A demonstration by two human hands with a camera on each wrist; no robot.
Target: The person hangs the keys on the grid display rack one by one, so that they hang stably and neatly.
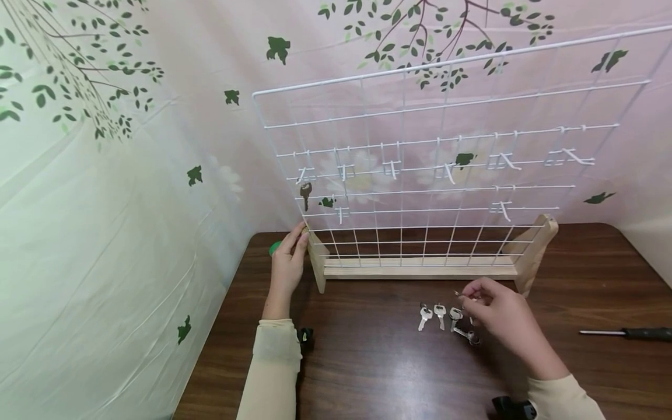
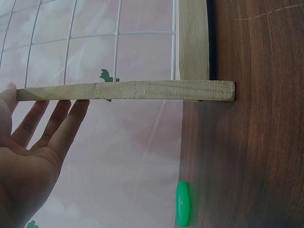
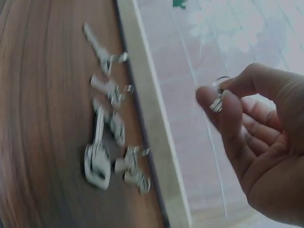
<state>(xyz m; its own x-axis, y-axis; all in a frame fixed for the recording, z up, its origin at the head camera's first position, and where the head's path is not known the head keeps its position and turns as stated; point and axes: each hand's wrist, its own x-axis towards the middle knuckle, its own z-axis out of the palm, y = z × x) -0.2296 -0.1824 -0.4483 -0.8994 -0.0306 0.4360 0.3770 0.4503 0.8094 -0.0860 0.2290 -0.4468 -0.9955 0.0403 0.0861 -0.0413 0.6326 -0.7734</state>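
My left hand (image 1: pixel 287 265) holds the wooden side post (image 2: pixel 142 90) of a rack, with the thumb at its end and the fingertips against its outer face. Above the table, my right hand (image 1: pixel 496 306) pinches a small silver key (image 3: pixel 216 104) with a ring between thumb and forefinger; the fingers hide much of it. Several silver keys (image 1: pixel 440 312) lie on the table just left of this hand. A white wire grid (image 1: pixel 401 227) stands in the wooden base (image 1: pixel 420 272) and carries several white hooks (image 1: pixel 391 169). One dark key (image 1: pixel 305 197) hangs at the leftmost upper hook.
A screwdriver (image 1: pixel 643 333) with a black handle lies on the brown table (image 1: pixel 367 361) at the right. Behind the left post sits a green round object (image 2: pixel 183 204). A leaf-patterned curtain (image 1: pixel 131 233) surrounds the table at the back and left.
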